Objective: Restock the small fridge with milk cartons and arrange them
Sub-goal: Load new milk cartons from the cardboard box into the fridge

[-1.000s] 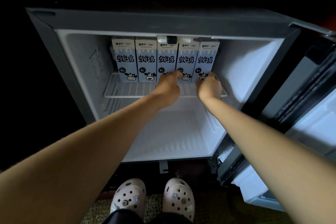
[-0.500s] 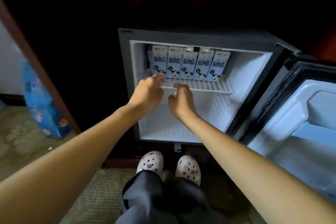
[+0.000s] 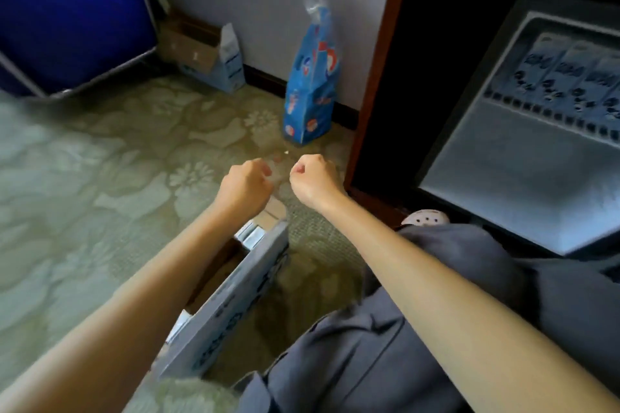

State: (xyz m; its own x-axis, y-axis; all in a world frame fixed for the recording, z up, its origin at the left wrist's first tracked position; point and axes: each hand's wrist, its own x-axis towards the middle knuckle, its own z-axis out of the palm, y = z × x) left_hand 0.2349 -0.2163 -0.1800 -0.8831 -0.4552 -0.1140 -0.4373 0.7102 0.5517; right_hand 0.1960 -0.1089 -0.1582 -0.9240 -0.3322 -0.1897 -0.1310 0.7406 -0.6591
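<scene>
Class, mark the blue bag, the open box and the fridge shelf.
blue bag (image 3: 310, 90), head view, its front face.
open box (image 3: 229, 303), head view, its printed side wall.
fridge shelf (image 3: 550, 115), head view, its front edge.

Flowered carpet (image 3: 100, 161) — open box (image 3: 235, 305) nearest, blue bag (image 3: 310, 84) upright by wall, second box (image 3: 208, 57) further back; fridge shelf (image 3: 536, 111) — row of cartons (image 3: 567, 70).

The carpet (image 3: 100, 161) was matt woven cloth, and the near box (image 3: 228, 305) was printed cardboard. The far bag (image 3: 312, 84) was glossy plastic, the frame (image 3: 379, 60) polished wood, and the fridge (image 3: 503, 178) lining at right smooth white plastic.
</scene>
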